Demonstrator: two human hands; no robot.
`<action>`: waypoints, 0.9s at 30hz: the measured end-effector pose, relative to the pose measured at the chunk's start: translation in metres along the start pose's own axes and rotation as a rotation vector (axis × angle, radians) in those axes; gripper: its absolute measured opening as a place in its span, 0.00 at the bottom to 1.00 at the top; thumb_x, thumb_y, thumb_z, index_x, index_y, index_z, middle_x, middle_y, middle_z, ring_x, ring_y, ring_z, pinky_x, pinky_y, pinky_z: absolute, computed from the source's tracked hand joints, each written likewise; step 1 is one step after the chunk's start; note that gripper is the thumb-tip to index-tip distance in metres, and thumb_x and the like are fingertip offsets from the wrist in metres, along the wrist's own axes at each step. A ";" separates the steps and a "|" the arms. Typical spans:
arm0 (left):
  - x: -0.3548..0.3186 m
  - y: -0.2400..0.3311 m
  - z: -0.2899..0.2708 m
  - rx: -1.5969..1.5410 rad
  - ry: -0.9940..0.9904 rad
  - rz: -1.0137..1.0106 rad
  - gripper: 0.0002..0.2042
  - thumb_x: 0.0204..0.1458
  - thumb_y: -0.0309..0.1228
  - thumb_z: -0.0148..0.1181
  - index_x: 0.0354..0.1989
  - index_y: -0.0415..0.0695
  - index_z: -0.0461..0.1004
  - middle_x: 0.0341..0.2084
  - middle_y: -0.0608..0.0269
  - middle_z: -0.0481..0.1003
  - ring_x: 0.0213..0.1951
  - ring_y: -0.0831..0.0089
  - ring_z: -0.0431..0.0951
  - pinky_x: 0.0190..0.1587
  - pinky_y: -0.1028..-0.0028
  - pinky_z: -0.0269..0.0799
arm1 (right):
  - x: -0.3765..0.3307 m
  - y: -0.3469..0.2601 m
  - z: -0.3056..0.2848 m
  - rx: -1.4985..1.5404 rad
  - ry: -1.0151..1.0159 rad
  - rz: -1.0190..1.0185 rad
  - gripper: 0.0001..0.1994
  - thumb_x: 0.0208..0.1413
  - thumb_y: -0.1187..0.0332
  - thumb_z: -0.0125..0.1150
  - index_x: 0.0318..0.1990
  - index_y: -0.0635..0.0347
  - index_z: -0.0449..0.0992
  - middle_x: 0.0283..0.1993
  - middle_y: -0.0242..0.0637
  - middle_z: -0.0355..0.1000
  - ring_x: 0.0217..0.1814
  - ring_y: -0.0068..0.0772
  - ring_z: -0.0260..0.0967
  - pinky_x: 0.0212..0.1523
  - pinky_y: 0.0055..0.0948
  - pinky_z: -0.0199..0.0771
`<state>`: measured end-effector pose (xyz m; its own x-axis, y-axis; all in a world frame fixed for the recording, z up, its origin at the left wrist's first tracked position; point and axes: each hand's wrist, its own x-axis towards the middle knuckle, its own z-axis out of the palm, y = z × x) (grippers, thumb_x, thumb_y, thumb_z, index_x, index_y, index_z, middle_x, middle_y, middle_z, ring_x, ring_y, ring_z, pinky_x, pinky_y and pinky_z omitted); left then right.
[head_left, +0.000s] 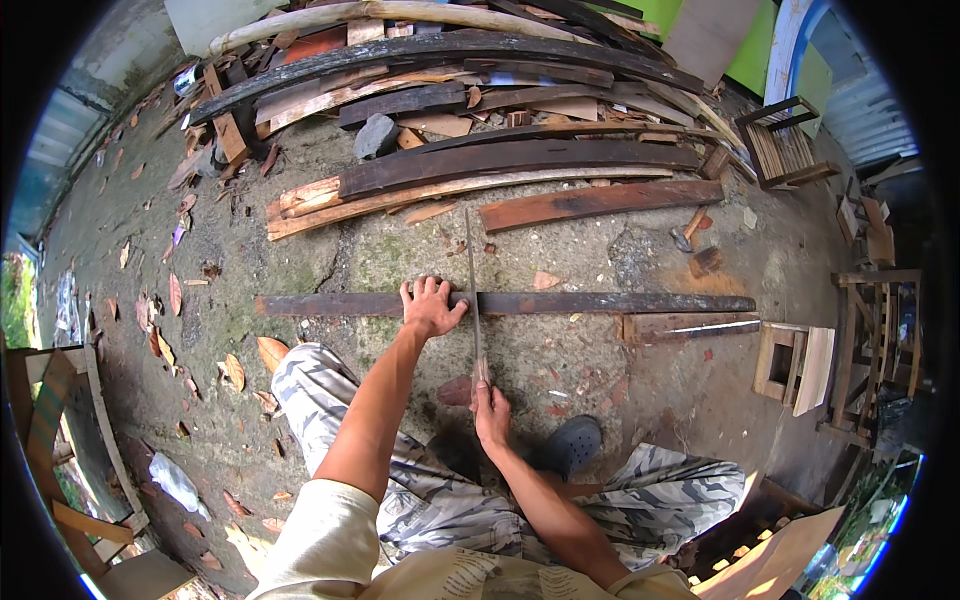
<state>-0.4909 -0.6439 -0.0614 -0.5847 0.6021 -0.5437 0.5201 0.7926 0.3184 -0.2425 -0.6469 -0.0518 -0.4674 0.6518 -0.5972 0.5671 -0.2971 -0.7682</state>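
Note:
A long dark wooden plank (590,303) lies crosswise on the ground in front of me. My left hand (433,306) presses on it from above, fingers spread over its far edge and thumb close to the saw. In my right hand (491,412) is the handle of a handsaw (474,270), fingers wrapped round it. The thin blade points away from me and crosses the plank just right of my left hand. Whether the teeth have cut into the wood I cannot tell. Beside the handle, a reddish-brown piece (456,391) lies near my shoe.
Beyond the plank are stacked boards (520,165) and scrap wood. A hammer (688,232) lies to the right, with a shorter board (690,327) against the plank's right end. A small wooden stool (795,368) stands further right. Dry leaves (272,352) litter the concrete on the left.

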 end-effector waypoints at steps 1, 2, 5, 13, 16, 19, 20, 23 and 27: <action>0.001 0.000 0.000 -0.002 -0.003 0.000 0.31 0.57 0.59 0.46 0.61 0.51 0.68 0.61 0.50 0.62 0.69 0.51 0.52 0.70 0.40 0.32 | 0.004 0.000 0.001 -0.074 0.025 0.018 0.23 0.66 0.50 0.52 0.33 0.64 0.75 0.27 0.41 0.73 0.30 0.35 0.70 0.35 0.36 0.68; 0.002 0.000 0.000 -0.004 -0.006 0.001 0.31 0.57 0.59 0.46 0.61 0.51 0.68 0.61 0.50 0.62 0.69 0.51 0.52 0.70 0.40 0.32 | 0.007 -0.001 0.003 -0.147 0.050 0.036 0.24 0.66 0.49 0.52 0.35 0.66 0.76 0.28 0.47 0.75 0.31 0.43 0.74 0.37 0.41 0.70; 0.002 0.000 0.002 0.020 -0.002 -0.003 0.30 0.57 0.59 0.47 0.60 0.52 0.68 0.60 0.51 0.63 0.68 0.52 0.53 0.70 0.40 0.33 | 0.005 -0.003 0.013 -0.131 0.129 -0.053 0.26 0.66 0.47 0.49 0.35 0.67 0.75 0.27 0.53 0.72 0.31 0.56 0.71 0.37 0.47 0.68; 0.003 -0.002 0.004 0.026 0.029 0.006 0.29 0.57 0.58 0.48 0.59 0.51 0.69 0.59 0.51 0.63 0.67 0.52 0.55 0.70 0.41 0.35 | 0.001 -0.019 0.026 -0.213 0.156 -0.042 0.27 0.65 0.47 0.50 0.32 0.67 0.74 0.29 0.57 0.73 0.34 0.60 0.72 0.37 0.49 0.68; 0.001 0.003 0.001 0.042 0.018 -0.003 0.29 0.58 0.59 0.47 0.59 0.51 0.69 0.60 0.52 0.64 0.68 0.52 0.55 0.70 0.42 0.35 | -0.004 -0.020 0.029 -0.224 0.203 -0.069 0.27 0.65 0.46 0.50 0.32 0.67 0.74 0.29 0.58 0.73 0.34 0.61 0.72 0.38 0.50 0.68; 0.001 0.000 0.005 0.036 0.047 0.009 0.29 0.57 0.58 0.48 0.60 0.51 0.69 0.58 0.51 0.64 0.67 0.52 0.56 0.70 0.42 0.36 | -0.008 -0.020 0.028 -0.269 0.197 -0.038 0.26 0.65 0.46 0.51 0.33 0.66 0.75 0.30 0.59 0.73 0.36 0.63 0.72 0.38 0.52 0.68; 0.002 -0.001 0.004 0.039 0.045 0.010 0.30 0.57 0.58 0.48 0.60 0.51 0.68 0.59 0.51 0.64 0.67 0.52 0.56 0.70 0.42 0.36 | -0.010 -0.016 0.028 -0.271 0.202 -0.044 0.26 0.65 0.46 0.51 0.34 0.65 0.75 0.30 0.58 0.73 0.36 0.63 0.72 0.38 0.52 0.68; 0.001 0.000 0.004 0.049 0.048 0.012 0.30 0.57 0.58 0.48 0.60 0.49 0.68 0.59 0.51 0.64 0.67 0.52 0.56 0.70 0.42 0.37 | -0.018 -0.011 0.028 -0.251 0.236 -0.118 0.25 0.65 0.46 0.51 0.33 0.65 0.75 0.28 0.56 0.72 0.33 0.60 0.71 0.37 0.50 0.68; 0.002 -0.002 0.007 0.046 0.071 0.016 0.28 0.58 0.58 0.47 0.58 0.52 0.71 0.59 0.53 0.65 0.68 0.52 0.55 0.70 0.40 0.36 | -0.029 -0.011 0.027 -0.241 0.223 -0.126 0.25 0.66 0.48 0.50 0.33 0.65 0.74 0.26 0.52 0.71 0.31 0.56 0.70 0.35 0.47 0.67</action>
<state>-0.4888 -0.6454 -0.0686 -0.6179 0.6212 -0.4819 0.5571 0.7785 0.2893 -0.2534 -0.6810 -0.0321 -0.3998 0.8170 -0.4154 0.6705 -0.0484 -0.7404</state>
